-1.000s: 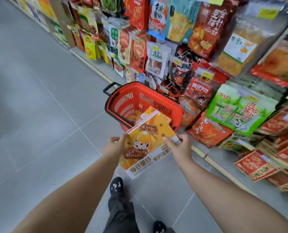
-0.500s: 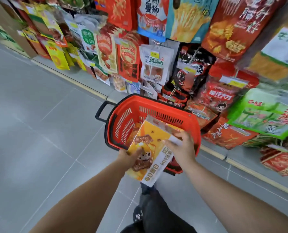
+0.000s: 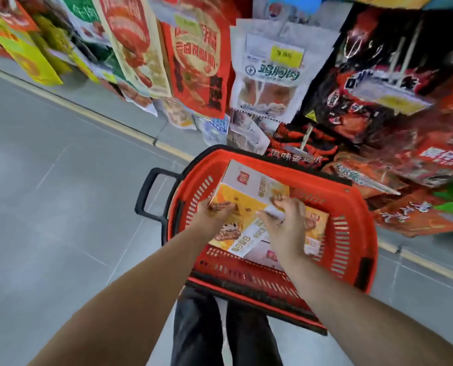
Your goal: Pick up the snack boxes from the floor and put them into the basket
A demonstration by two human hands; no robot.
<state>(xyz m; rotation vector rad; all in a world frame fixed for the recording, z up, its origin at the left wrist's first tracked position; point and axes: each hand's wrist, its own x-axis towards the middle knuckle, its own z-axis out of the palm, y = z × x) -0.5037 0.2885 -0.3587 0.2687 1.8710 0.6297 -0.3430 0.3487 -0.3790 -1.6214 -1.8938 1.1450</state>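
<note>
Curled fingers [image 3: 225, 206] of the left hand [image 3: 212, 216] grip the left edge of a yellow snack box [image 3: 232, 231], while the right hand [image 3: 286, 225] pinches the box's right side between bent fingers [image 3: 278, 201] and thumb. The box lies tilted inside the red shopping basket [image 3: 363, 233], on top of a second snack box [image 3: 317, 225]. The basket, its black handle [image 3: 151, 196] jutting left, stands on the grey tiled floor [image 3: 48, 207] just beside hanging snack packets [image 3: 270, 75], with the person's dark trousers [image 3: 199, 328] at its near rim.
</note>
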